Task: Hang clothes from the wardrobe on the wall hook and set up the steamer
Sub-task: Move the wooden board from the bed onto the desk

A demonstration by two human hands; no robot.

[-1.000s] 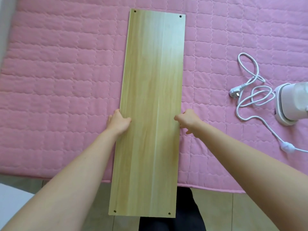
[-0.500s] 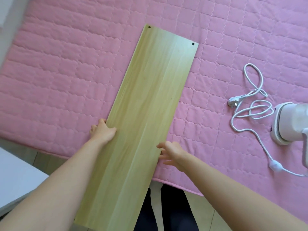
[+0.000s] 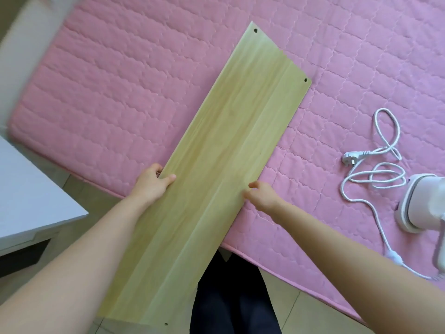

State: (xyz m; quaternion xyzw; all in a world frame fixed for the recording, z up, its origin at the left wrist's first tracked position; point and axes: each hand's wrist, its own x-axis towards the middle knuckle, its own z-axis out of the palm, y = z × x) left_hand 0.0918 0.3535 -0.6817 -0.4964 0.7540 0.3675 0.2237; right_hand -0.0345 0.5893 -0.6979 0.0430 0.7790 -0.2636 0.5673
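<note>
Two hands flank the wooden board (image 3: pixel 216 165), which lies slanted on the pink quilt (image 3: pixel 120 92), its near end overhanging. My left hand (image 3: pixel 151 185) curls around one long edge; my right hand (image 3: pixel 262 195) touches the other, fingers loosely bent. I judge it stiff, light and smooth, best gripped mid-length. Its steamer (image 3: pixel 423 203) sits well apart
</note>
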